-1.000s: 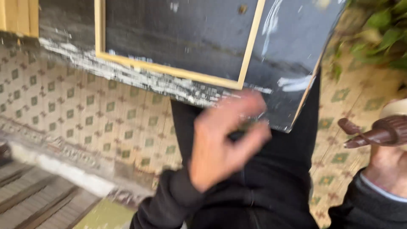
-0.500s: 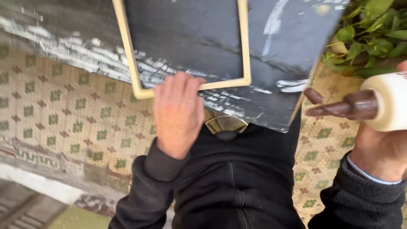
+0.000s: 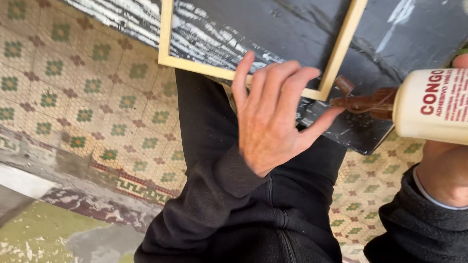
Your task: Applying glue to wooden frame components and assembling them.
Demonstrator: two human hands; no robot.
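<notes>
My left hand (image 3: 273,122) hovers, fingers spread, over the pale wooden frame (image 3: 336,58) on the dark board (image 3: 390,44). My right hand (image 3: 443,170) grips the glue bottle (image 3: 434,104), nozzle at the frame's corner. Squeezing too hard might flood the joint.

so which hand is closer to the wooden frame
Left. The left hand has its fingers spread over the wooden frame's lower edge; the right hand holds the glue bottle off to its side.
</notes>
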